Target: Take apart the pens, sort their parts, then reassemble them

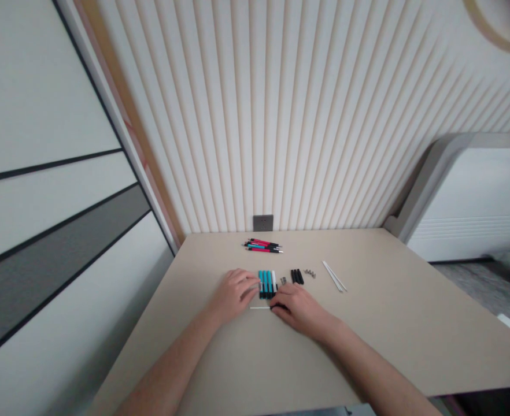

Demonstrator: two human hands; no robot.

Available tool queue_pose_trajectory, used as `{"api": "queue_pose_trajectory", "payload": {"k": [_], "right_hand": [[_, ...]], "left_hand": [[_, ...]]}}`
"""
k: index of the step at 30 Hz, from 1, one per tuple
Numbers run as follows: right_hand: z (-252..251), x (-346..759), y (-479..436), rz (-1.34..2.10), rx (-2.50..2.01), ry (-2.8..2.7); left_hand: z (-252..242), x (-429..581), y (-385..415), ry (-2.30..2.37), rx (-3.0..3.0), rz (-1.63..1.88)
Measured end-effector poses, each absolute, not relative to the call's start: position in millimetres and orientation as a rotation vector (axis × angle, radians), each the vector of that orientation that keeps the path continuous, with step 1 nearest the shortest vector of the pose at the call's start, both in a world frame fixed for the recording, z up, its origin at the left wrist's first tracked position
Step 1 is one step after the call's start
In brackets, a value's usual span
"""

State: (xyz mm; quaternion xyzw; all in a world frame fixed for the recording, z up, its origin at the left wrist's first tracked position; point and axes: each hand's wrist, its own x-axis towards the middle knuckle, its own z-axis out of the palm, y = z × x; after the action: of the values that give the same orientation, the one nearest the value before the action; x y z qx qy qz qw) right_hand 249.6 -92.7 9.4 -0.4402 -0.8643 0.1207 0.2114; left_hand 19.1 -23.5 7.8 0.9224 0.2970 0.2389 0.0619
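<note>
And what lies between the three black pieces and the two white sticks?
The head view shows small metal parts, lying nearer to the black pieces than to the white sticks.

We hold both bare arms out before us, converging on the row of turquoise barrels. Our left forearm slants up from below and left of that row, and our left hand sits just beside its left side, palm down, fingers curved toward it with the thumb beneath; whether those fingertips grip anything is too small to tell. Our right forearm slants in from below and right of the row. Our right hand lies low at the row's right end, back upward, fingers bent, pinching a dark piece against the thumb.
</note>
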Motion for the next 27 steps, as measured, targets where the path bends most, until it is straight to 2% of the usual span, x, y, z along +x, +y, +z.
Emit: {"api": "queue_pose_trajectory", "payload": {"k": [9, 19, 27], "right_hand": [[14.2, 254.9, -89.5, 0.342, -1.197, -2.275], [18.2, 265.2, -86.7, 0.179, -1.38, -2.308], [19.6, 262.4, -90.1, 0.291, -1.325, -2.279]], "left_hand": [[6.5, 26.4, -32.8, 0.675, 2.906, 0.677], [10.7, 18.0, -27.2, 0.839, 2.951, 0.73], [11.4, 11.4, -23.3, 1.026, 2.788, 0.809]]}}
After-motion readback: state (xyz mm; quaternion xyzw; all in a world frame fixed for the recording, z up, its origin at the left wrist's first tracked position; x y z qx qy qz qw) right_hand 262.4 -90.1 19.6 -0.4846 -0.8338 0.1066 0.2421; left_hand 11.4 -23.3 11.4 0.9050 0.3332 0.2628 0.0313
